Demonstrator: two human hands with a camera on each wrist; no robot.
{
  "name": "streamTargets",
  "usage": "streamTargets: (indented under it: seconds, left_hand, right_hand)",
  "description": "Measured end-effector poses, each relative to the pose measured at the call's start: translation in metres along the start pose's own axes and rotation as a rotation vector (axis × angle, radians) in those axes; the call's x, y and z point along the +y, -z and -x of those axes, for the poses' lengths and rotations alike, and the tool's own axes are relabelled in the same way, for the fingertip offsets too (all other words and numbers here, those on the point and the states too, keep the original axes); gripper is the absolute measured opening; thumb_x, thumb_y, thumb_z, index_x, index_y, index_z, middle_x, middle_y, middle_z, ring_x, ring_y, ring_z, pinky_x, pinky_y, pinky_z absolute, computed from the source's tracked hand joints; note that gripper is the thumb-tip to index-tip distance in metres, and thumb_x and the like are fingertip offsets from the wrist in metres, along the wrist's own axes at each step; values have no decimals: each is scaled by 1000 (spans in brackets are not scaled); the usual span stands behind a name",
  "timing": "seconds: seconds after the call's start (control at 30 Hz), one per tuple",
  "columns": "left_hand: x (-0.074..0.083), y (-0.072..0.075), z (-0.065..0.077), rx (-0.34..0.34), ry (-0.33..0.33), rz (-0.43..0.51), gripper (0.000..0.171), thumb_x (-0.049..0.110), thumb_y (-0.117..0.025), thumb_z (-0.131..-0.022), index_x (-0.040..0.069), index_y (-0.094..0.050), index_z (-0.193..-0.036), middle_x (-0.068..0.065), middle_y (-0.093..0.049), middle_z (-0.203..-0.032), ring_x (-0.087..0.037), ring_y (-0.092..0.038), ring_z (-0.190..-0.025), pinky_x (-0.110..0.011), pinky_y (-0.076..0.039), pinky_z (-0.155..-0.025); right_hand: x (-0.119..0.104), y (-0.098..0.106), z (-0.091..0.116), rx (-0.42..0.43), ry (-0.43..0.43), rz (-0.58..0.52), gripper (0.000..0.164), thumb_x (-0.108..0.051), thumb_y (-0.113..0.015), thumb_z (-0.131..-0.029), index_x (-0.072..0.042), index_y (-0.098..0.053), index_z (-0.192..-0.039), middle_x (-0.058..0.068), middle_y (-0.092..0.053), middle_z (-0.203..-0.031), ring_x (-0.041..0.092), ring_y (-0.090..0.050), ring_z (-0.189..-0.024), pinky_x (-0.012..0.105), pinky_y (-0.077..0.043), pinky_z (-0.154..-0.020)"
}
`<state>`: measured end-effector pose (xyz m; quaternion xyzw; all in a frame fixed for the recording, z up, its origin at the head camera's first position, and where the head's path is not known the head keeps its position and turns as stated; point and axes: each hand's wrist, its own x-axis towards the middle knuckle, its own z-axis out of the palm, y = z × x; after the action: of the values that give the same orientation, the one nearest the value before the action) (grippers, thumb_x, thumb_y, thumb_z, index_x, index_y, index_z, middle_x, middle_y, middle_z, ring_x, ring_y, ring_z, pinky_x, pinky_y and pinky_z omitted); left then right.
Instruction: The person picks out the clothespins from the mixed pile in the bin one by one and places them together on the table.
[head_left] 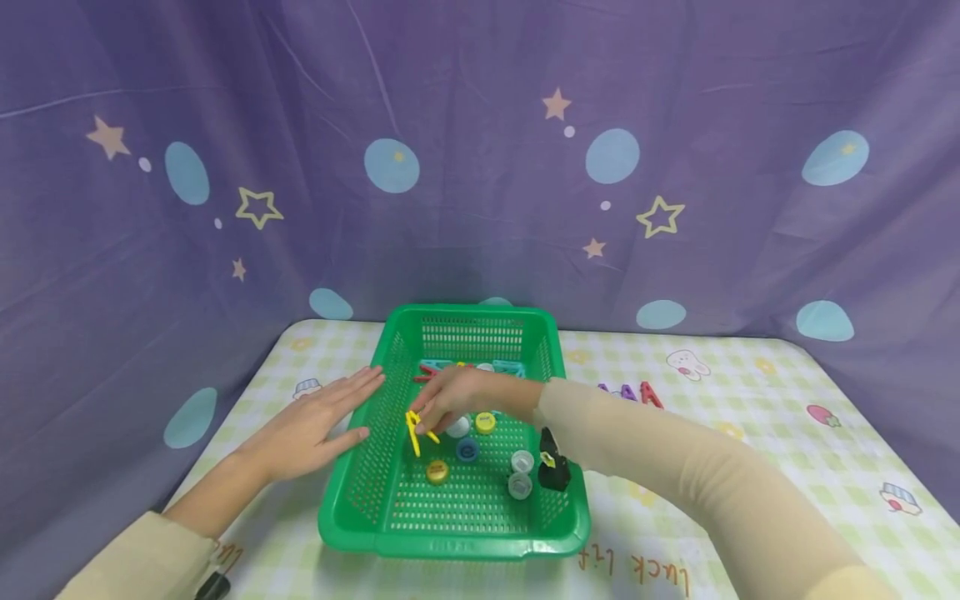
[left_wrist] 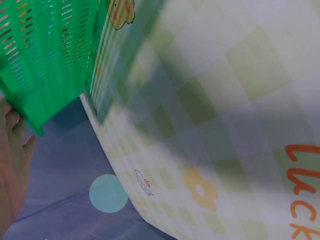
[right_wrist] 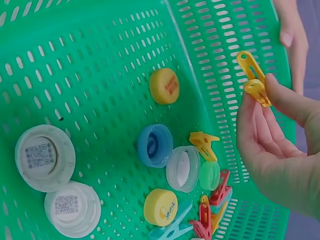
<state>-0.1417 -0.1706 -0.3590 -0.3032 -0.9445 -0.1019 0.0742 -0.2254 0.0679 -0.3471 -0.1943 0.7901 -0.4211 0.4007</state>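
My right hand pinches a yellow clothespin between thumb and fingertips, above the left part of a green plastic basket. My left hand lies along the basket's left rim with its fingers extended, touching the edge. On the basket floor are a gold bottle cap, a blue cap, a yellow cap, and several whitish caps. Another yellow clothespin lies by a green cap. Red clothespins and a light blue clothespin are grouped farther back.
Outside the basket, to its right, purple clothespins and a red clothespin lie on the checkered tablecloth. A purple curtain hangs behind the table. A black device is on my right wrist, over the basket's right side.
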Motion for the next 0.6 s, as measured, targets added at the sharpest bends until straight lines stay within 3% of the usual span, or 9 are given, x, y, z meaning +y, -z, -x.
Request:
streamTargets:
  seconds: [0.13,0.33,0.5,0.6]
  left_hand:
    - [0,0,0,2,-3,4,66,36,-57,-95,14,-31,-152,-9,-30,-159,-34,-36,-142,-56,-36,-110]
    - [-2,0,0,-5,-1,-13,66,38,-56,-95,14,-31,-152,-9,-30,-159,-34,-36,-142,-56,-37,-110]
    - [-2,1,-2,-15,-2,-23,67,40,-55,-95,15,-30,-152,-9,-30,-159,-33,-36,-143,-55,-36,-111]
    - [-1,0,-1,-16,-2,-16,67,39,-55,-96,15,-30,-152,-9,-29,-159,-34,-36,-143,-55,-36,-110]
  right_hand:
    - [1,5,4,2,-15,-73,40,-4,-74,-82,1,-65,-120,14,-54,-142,20,-66,-107,33,-57,-88]
    - [0,13,17,24,-34,-182,35,-1,-72,-82,1,-67,-116,17,-70,-113,20,-70,-94,37,-57,-91]
    - [1,22,30,14,-47,-196,32,-1,-71,-84,2,-66,-116,12,-74,-100,16,-71,-83,37,-57,-89]
    - [5,26,36,14,-73,-208,33,-2,-71,-84,1,-66,-117,11,-74,-102,16,-72,-86,34,-58,-87]
